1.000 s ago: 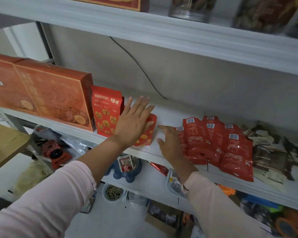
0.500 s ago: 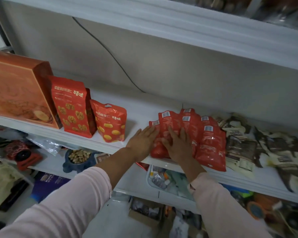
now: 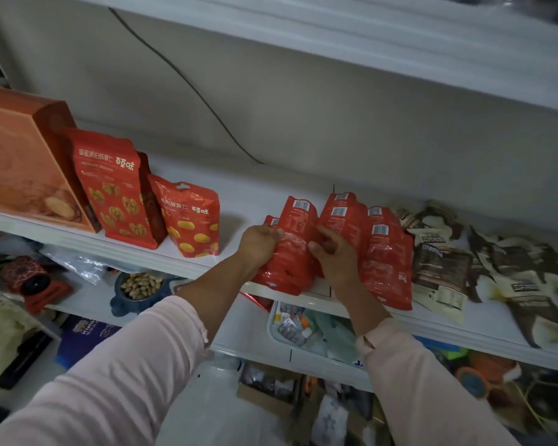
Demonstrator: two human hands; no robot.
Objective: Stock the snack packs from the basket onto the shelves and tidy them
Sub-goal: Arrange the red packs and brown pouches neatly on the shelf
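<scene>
The left hand (image 3: 261, 244) and right hand (image 3: 334, 257) each close their grip on a side edge of one glossy red foil snack pack (image 3: 295, 252), at the white shelf (image 3: 248, 194) front. Advisable: hold it level, then seat it squarely among the neighbouring red packs (image 3: 387, 262).

- The box (image 3: 20, 162) at far left is orange, printed with pale round biscuits.
- The tall bag (image 3: 116, 194) beside it is red, with yellow walnut shapes and white lettering.
- The small pouch (image 3: 190, 220) is red with yellow ovals.
- The snack packs (image 3: 387, 265) in the middle are glossy red with white barcode labels.
- The packets (image 3: 442, 262) at right are dark brown and cream.
- The shelf (image 3: 239, 188) is white.
- The sleeves (image 3: 126, 365) are pale pink.
</scene>
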